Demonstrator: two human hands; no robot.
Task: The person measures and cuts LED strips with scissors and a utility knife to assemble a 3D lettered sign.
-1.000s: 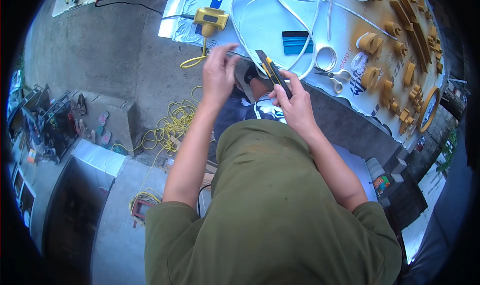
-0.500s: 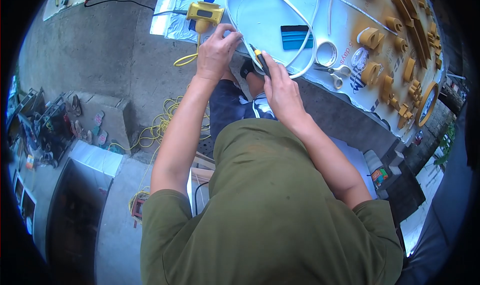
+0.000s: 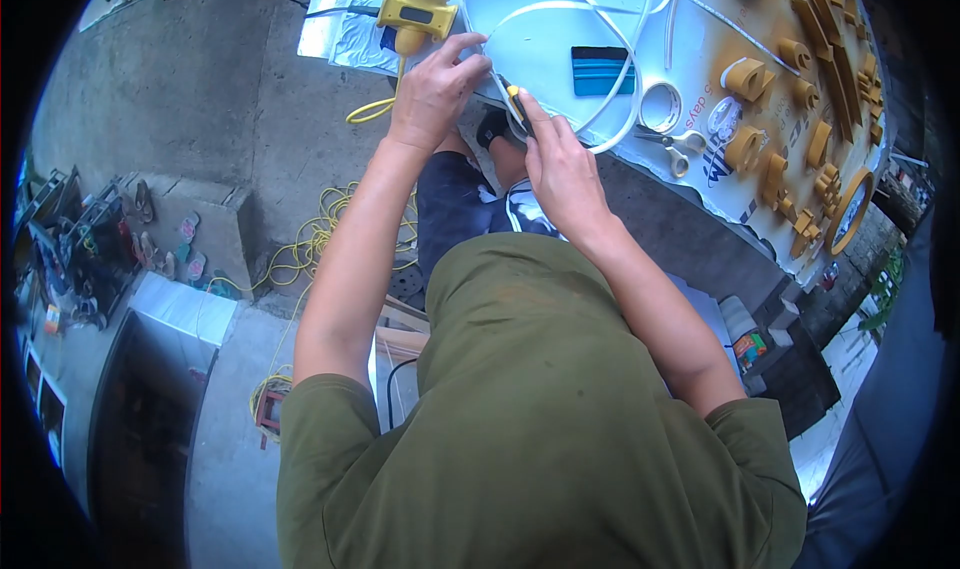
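Note:
My left hand [image 3: 436, 91] is closed at the table's near edge, its thumb and index finger pinching a white flexible strip [image 3: 605, 10]. In my right hand [image 3: 568, 165] is a yellow and black utility knife [image 3: 517, 107], its tip pointing up at the strip close to my left fingertips. I cannot make out whether the blade touches the strip. Loops of the strip lie over the table, crossing a teal squeegee [image 3: 600, 73]. A yellow corded tool [image 3: 415, 15] lies just beyond my left hand, its yellow cord hanging off the edge.
A tape roll [image 3: 660, 107] and scissors [image 3: 679, 152] sit right of the strip on the covered table [image 3: 722, 191]. Several gold-brown letter shapes [image 3: 742, 149] stand farther right. Below, a tangled yellow cord [image 3: 318, 239] lies on the concrete floor [image 3: 210, 79], with sandals [image 3: 188, 229] on a ledge.
The view has shifted slightly. My left index finger reaches a little farther out along the strip, and the knife in my right hand has moved slightly up and left.

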